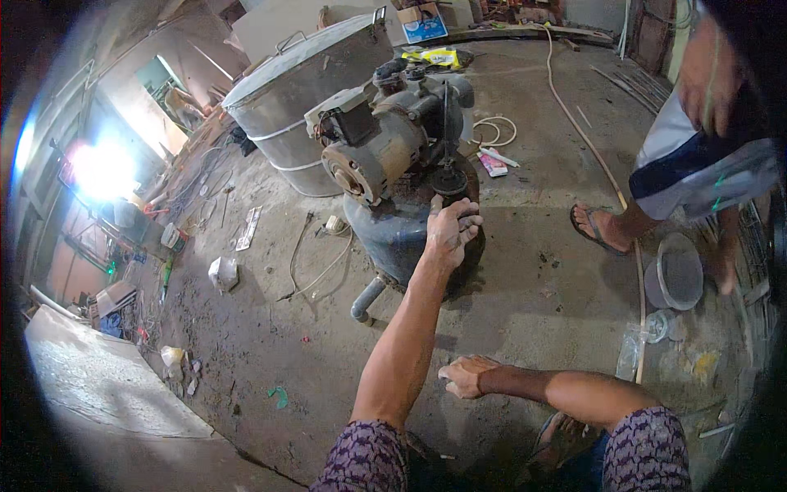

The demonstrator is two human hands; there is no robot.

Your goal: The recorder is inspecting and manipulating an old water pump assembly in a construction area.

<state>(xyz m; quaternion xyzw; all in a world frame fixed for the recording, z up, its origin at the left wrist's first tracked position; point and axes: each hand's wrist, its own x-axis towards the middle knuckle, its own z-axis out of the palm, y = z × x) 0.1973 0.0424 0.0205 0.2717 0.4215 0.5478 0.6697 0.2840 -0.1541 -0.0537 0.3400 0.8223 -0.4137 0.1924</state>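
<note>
In front of me stands a water pump: a grimy motor (365, 168) and pump head mounted on a rounded blue-grey tank (389, 242). A dark round fitting (448, 181) sits at the tank's near right side, under an upright rod. My left hand (453, 234) reaches up to this fitting, its fingers curled just below; what they grip is hidden. Lower down, my right hand (467, 376) hovers above the floor, closed with fingers bent in; whatever it may hold does not show. A grey elbow pipe (368, 299) sticks out of the tank's lower front.
Behind the pump stands a large lidded metal drum (287, 123). A person in flip-flops (602, 230) stands at right, near a plastic bucket (674, 275). A long hose (594, 152) crosses the floor. A loose cable (324, 275) lies left of the pump; a bright lamp (102, 170) shines far left.
</note>
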